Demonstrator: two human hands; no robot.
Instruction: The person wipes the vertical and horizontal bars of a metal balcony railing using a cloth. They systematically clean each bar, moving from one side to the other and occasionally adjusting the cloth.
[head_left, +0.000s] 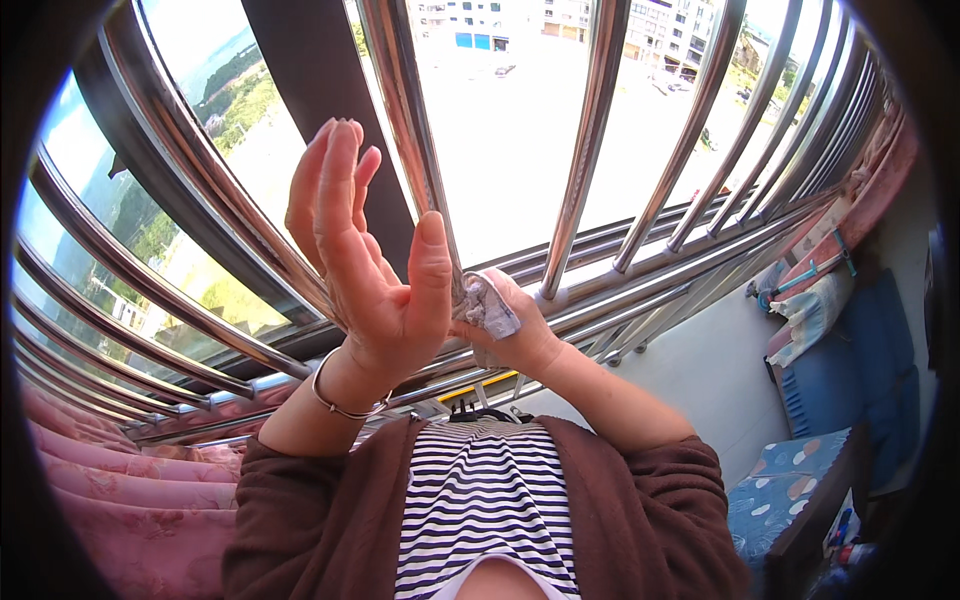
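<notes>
My right hand (517, 322) grips a crumpled pale cloth (489, 306) at the foot of a shiny metal bar (409, 97) of the window guard. The cloth is bunched against the bar's lower end, and part of it lies hidden under my fingers. Raised beside that same bar is my left hand (367, 255), its fingers upright, the thumb apart, with nothing in it. A thin bangle (337, 405) circles my left wrist. Below both hands run the horizontal metal rails (600, 300) into which the upright bars are set.
More metal bars (585, 150) curve off to both sides. A dark window frame post (300, 67) stands behind them. Pink curtains (142, 517) hang at lower left. At right are a blue sofa (847, 375), a teal-handled scooter-like item (814, 270) and a patterned blue cover (780, 487).
</notes>
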